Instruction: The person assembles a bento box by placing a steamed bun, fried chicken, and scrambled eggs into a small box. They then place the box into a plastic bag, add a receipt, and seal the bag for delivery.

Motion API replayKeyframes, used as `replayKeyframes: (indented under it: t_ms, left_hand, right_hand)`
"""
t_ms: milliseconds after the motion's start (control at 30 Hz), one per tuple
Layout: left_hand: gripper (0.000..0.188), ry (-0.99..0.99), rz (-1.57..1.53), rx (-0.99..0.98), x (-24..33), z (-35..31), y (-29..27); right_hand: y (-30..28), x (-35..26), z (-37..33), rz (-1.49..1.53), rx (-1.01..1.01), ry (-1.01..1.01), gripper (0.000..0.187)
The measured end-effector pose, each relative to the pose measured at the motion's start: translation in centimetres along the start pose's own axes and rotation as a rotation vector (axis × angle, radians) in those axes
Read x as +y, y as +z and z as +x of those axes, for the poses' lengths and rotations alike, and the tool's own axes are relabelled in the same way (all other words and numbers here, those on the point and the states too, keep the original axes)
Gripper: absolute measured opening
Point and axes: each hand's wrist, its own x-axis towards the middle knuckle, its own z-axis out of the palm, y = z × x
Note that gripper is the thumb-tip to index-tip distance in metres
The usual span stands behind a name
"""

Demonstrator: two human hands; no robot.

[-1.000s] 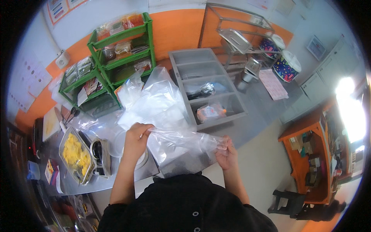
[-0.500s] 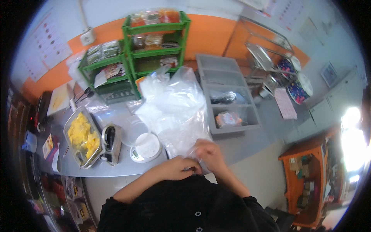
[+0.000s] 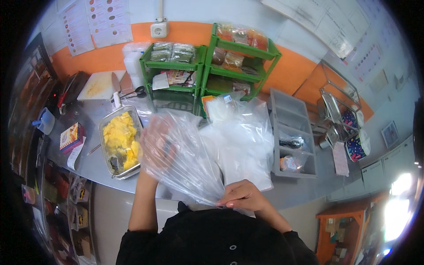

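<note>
A clear plastic bag (image 3: 190,152) is stretched out over the near part of the table. My left hand (image 3: 158,139) shows blurred through its film, fingers seemingly apart; whether it is inside the bag or behind it I cannot tell. At the other end, my right hand (image 3: 245,195) pinches the gathered bag near the table's front edge. Beyond the right hand lies a heap of white and clear plastic bags (image 3: 245,137). To the left of the left hand stands a glass dish (image 3: 102,145) holding yellow, soft-looking food (image 3: 121,134). The stretched bag covers the kitchen scale's place.
Green tiered racks (image 3: 240,46) with packets stand at the back. A grey compartment bin (image 3: 293,171) is on the right, near metal pans (image 3: 329,104) and a pink cloth (image 3: 341,159). Leftward are a small box (image 3: 71,138), a paper strip (image 3: 76,154) and a cutting board (image 3: 98,86).
Both hands were close together at the table edge. The left has moved left and away from me, stretching the bag out from the right hand. The whole view has shifted too.
</note>
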Motion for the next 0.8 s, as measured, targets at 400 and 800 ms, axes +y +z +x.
replayKeyframes:
  t_ms: [400,800]
  left_hand:
    - [0.036,-0.647,-0.677,-0.846,-5.8,-7.4,-13.1]
    - [0.029,-0.587,-0.035,0.265,-15.3,-19.5,-19.5]
  right_hand:
    - [-1.1,7.2,16.0,0.474,0.161,0.122,0.033]
    - [-11.8,22.9,34.2,-0.763,0.389,0.223,0.022]
